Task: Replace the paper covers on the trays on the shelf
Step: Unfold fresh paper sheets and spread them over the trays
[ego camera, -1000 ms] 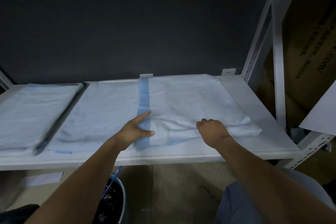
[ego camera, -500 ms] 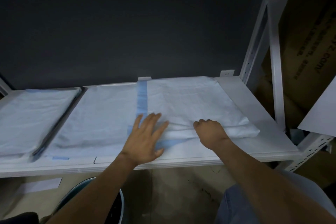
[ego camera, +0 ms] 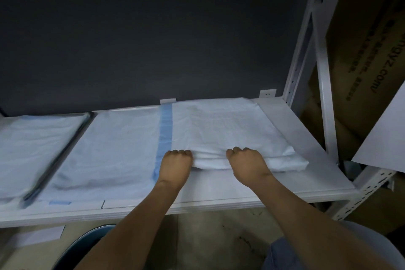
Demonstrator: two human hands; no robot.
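Presently: folded paper cover (ego camera: 228,129) on the shelf (ego camera: 295,188), right side; left hand (ego camera: 176,161) and right hand (ego camera: 246,160) both clench its near edge. I judge an uneven pull could tear it, or drag the neighbouring blue-striped sheet (ego camera: 164,129) askew.

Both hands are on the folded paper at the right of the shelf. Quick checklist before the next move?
1. Left hand grips the folded cover at its near edge: ok.
2. Right hand grips that edge too: ok.
3. Folded cover lies wholly on the shelf: ok.
4. Tray beneath the folded cover: cannot tell.
5. Left tray covered with paper: ok.
6. Middle cover beside the blue strip lies flat: ok.
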